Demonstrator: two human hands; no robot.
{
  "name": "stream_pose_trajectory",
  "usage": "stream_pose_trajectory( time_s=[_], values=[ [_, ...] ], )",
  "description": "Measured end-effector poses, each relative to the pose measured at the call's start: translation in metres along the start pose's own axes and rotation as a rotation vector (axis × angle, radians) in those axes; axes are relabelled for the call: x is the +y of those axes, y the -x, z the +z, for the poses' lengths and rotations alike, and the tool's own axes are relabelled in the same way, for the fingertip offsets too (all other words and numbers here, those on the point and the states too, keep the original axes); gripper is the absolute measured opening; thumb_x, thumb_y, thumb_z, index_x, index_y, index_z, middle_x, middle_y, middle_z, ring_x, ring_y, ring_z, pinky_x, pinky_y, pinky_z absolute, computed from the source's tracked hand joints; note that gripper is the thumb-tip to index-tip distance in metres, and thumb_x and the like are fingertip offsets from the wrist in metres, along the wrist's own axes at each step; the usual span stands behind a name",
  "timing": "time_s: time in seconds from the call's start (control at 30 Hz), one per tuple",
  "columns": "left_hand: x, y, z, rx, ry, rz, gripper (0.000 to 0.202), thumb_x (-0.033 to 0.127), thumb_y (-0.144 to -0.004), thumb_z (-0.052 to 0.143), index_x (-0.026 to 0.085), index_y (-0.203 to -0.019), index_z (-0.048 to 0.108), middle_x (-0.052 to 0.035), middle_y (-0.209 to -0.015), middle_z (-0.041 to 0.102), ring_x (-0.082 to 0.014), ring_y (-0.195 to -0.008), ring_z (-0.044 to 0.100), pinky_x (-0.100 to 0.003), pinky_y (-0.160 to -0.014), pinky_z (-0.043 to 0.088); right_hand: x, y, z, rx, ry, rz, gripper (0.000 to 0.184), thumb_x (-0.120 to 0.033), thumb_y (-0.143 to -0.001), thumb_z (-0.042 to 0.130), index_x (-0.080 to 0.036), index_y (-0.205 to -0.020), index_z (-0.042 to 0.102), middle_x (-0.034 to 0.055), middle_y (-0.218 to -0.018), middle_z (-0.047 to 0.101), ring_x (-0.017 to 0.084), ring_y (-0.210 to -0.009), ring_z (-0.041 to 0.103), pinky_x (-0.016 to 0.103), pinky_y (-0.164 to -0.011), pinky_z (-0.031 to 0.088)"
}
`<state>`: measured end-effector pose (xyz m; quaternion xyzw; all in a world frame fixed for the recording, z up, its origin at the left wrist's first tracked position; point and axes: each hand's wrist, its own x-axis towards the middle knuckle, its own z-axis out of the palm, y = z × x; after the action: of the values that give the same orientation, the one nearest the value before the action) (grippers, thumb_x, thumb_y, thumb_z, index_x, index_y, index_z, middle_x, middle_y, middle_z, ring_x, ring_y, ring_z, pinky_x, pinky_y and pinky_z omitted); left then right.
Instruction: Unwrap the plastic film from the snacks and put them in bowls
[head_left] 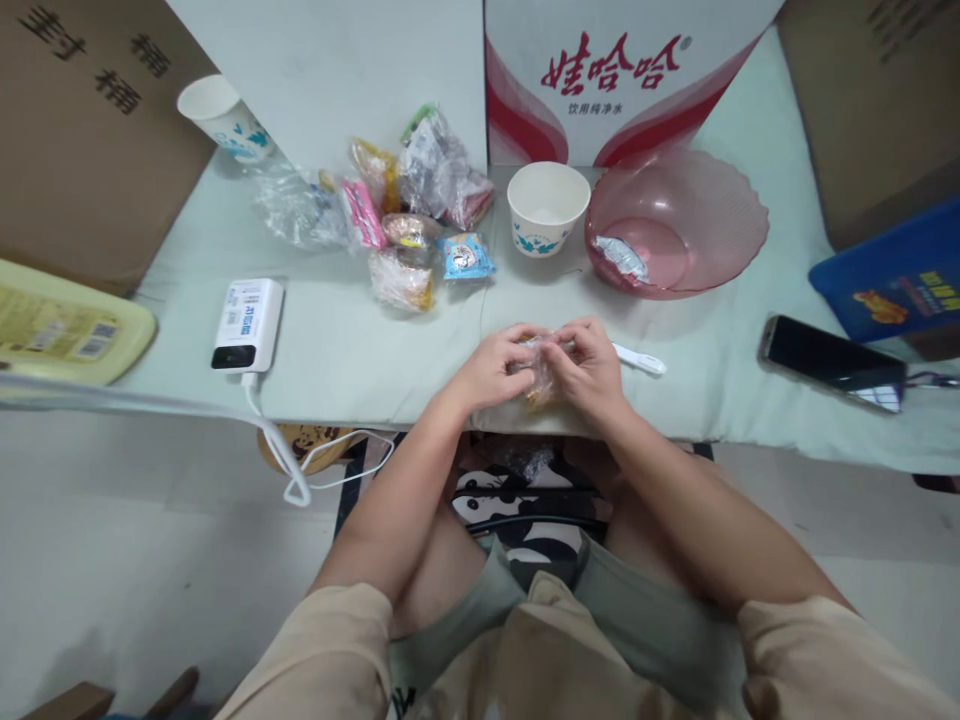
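Near the front edge of the cloth-covered table, both my hands pinch one small clear plastic wrapper (541, 378) with some yellow in it. My left hand (498, 368) grips its left side, and my right hand (590, 368) has the right and upper part between thumb and fingers. The fingers hide much of the wrapper, so what is inside it cannot be made out. A white plastic handle (641, 360) sticks out from behind my right hand. Beyond my hands lie a blue snack packet (466, 257) and a white paper cup (547, 212) with leaf prints.
A pink translucent bowl (712, 225) holds a silver packet (622, 258). Several wrapped snacks (405, 232) lie left of the cup. A white power bank (247, 325) with a cable stands at left, a phone (834, 362) at right. Cardboard boxes (97, 130) line the back.
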<state>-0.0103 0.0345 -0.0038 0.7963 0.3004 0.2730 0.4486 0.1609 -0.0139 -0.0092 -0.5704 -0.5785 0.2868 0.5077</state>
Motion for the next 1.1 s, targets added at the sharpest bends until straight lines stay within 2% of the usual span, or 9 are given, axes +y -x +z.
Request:
stream_pose_trajectory(
  time_s=[0.13, 0.23, 0.3, 0.37, 0.5, 0.63, 0.83, 0.97, 1.1],
  values=[
    [-0.001, 0.001, 0.004, -0.002, 0.075, -0.007, 0.035, 0.041, -0.094, 0.051, 0.016, -0.086, 0.075, -0.012, -0.121, 0.067, -0.0277, -0.116, 0.064, -0.041, -0.105, 0.05, 0.004, -0.006, -0.001, 0.041, 0.024, 0.001, 0.023, -0.042, -0.086, 0.064, -0.022, -0.075, 0.065, 0.0024, -0.081, 0.058, 0.018, -0.077, 0.054, 0.031, -0.07, 0.047],
    [0.002, 0.001, 0.01, -0.018, -0.03, 0.03, 0.042, 0.051, -0.079, 0.072, 0.016, -0.102, 0.075, -0.0146, -0.13, 0.063, -0.0323, -0.124, 0.06, -0.045, -0.111, 0.045, 0.007, -0.011, 0.0, 0.069, 0.032, 0.064, 0.023, -0.041, -0.086, 0.062, -0.021, -0.075, 0.062, 0.0025, -0.08, 0.058, 0.018, -0.079, 0.055, 0.033, -0.075, 0.048],
    [0.004, 0.001, 0.014, 0.001, -0.112, 0.039, 0.042, 0.047, -0.077, 0.076, 0.016, -0.105, 0.075, -0.0158, -0.135, 0.06, -0.0323, -0.127, 0.058, -0.046, -0.112, 0.045, 0.01, -0.013, 0.0, 0.06, 0.017, 0.105, 0.025, -0.044, -0.085, 0.063, -0.021, -0.076, 0.06, 0.0022, -0.079, 0.058, 0.018, -0.079, 0.056, 0.033, -0.077, 0.048],
    [0.005, 0.001, 0.016, 0.066, -0.12, 0.024, 0.03, 0.039, -0.085, 0.067, 0.016, -0.103, 0.076, -0.015, -0.133, 0.062, -0.0291, -0.124, 0.061, -0.044, -0.11, 0.047, 0.014, -0.015, -0.001, 0.026, -0.065, 0.13, 0.03, -0.052, -0.085, 0.061, -0.022, -0.084, 0.059, 0.0026, -0.083, 0.061, 0.019, -0.082, 0.058, 0.034, -0.08, 0.049],
    [-0.001, -0.003, 0.011, 0.266, 0.025, -0.052, 0.026, 0.031, -0.086, 0.061, 0.019, -0.102, 0.078, -0.0107, -0.128, 0.067, -0.0272, -0.123, 0.062, -0.045, -0.111, 0.046, 0.02, -0.012, -0.01, -0.045, -0.301, 0.144, 0.058, -0.076, -0.086, 0.045, -0.027, -0.115, 0.056, 0.0071, -0.113, 0.064, 0.022, -0.104, 0.063, 0.036, -0.088, 0.052],
    [-0.006, -0.003, 0.007, 0.345, 0.181, -0.17, 0.021, 0.024, -0.079, 0.062, 0.02, -0.092, 0.078, -0.0084, -0.13, 0.065, -0.0251, -0.12, 0.062, -0.04, -0.106, 0.05, 0.02, -0.007, -0.016, -0.192, -0.333, 0.118, 0.067, -0.075, -0.077, 0.064, -0.032, -0.127, 0.055, 0.0083, -0.14, 0.055, 0.026, -0.119, 0.06, 0.041, -0.094, 0.053],
    [0.001, -0.001, 0.019, 0.287, 0.161, -0.124, 0.009, 0.022, -0.075, 0.063, 0.017, -0.076, 0.07, -0.0109, -0.126, 0.061, -0.022, -0.11, 0.063, -0.031, -0.09, 0.055, 0.012, -0.007, -0.006, -0.152, -0.226, 0.11, 0.03, -0.052, -0.083, 0.07, -0.023, -0.09, 0.071, 0.0086, -0.121, 0.066, 0.026, -0.116, 0.062, 0.045, -0.108, 0.044],
    [0.009, -0.001, 0.023, 0.323, 0.157, -0.143, 0.016, 0.023, -0.075, 0.064, 0.015, -0.087, 0.071, -0.0126, -0.132, 0.057, -0.0207, -0.1, 0.065, -0.03, -0.079, 0.056, 0.011, -0.007, -0.001, -0.07, -0.385, 0.206, 0.031, -0.05, -0.076, 0.077, -0.022, -0.084, 0.067, 0.0072, -0.128, 0.063, 0.026, -0.117, 0.062, 0.043, -0.105, 0.046],
    [0.006, -0.002, 0.023, 0.407, 0.231, -0.103, 0.047, 0.028, -0.073, 0.071, 0.021, -0.118, 0.064, -0.0111, -0.137, 0.055, -0.0221, -0.107, 0.065, -0.032, -0.085, 0.056, 0.011, -0.005, 0.004, -0.054, -0.571, 0.316, 0.04, -0.049, -0.068, 0.083, -0.023, -0.085, 0.058, 0.0052, -0.123, 0.062, 0.021, -0.1, 0.064, 0.038, -0.091, 0.052]
  ],
)
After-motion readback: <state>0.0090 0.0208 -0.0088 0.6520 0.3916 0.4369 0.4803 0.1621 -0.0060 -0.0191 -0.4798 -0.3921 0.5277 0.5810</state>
